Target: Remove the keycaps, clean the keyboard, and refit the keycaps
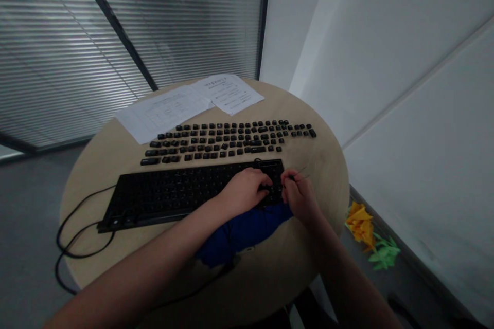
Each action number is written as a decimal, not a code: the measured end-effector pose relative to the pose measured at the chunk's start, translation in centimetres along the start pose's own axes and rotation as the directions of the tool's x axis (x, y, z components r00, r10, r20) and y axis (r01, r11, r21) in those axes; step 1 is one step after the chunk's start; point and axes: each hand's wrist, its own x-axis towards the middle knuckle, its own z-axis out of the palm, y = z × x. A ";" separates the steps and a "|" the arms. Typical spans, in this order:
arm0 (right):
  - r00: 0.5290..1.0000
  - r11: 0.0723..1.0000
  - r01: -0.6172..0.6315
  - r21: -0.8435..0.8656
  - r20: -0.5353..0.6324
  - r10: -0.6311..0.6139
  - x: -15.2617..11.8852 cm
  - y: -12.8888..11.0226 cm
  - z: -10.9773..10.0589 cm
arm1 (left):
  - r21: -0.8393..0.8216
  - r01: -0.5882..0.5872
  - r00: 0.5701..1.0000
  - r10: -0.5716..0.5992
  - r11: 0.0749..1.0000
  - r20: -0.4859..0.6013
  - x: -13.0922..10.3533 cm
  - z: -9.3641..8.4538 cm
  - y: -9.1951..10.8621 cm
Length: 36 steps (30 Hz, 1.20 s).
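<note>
1. Far left, slatted blinds [116,36] behind the table, plus a black cable [64,231] looping past the rim of the round wooden table [316,164].
2. The black keyboard [173,190] is in the middle of the table, lying flat, key side up. Its long axis runs left to right, a bit skewed, so the right end sits farther from the person than the left. One short end points left toward the cable loops, the other toward the right hand. Too dark to make out each key position, sorry.
3. Printed papers [165,110] lie at the far side, overlapping, left of centre.
4. Loose black keycaps [216,139] are laid out in rough rows just beyond the keyboard, the rows running pretty much along its long axis.
5. Left hand [247,190] is over the right part of the keyboard, fingers curled down, thumb and fingertips fairly narrow. Can't tell if it's gripping anything.
6. Some bunched blue fabric [247,231] sits along the near edge, below that hand.
7. Right hand [299,193] is at the keyboard's right end, pinching a small dark wire tool [291,178], thin wires poking out rightward.
8. On the floor, far right: crumpled orange stuff [360,223] and green stuff [385,252], by the white wall [417,113].
</note>
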 end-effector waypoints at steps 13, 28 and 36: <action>0.963 0.910 0.270 -0.314 0.117 -0.244 -0.4 -1.7 0.1 | -0.030 0.016 0.999 -0.017 0.999 -0.044 -0.1 0.3 -0.1; 0.998 0.996 0.058 0.064 -0.038 -0.056 -0.8 1.9 0.9 | 0.047 0.068 0.993 -0.063 0.997 -0.104 -0.2 0.9 0.3; 0.990 0.972 0.067 0.224 -0.132 -0.037 -0.8 2.2 1.1 | 0.053 0.085 0.993 -0.081 0.995 -0.080 0.0 0.8 1.2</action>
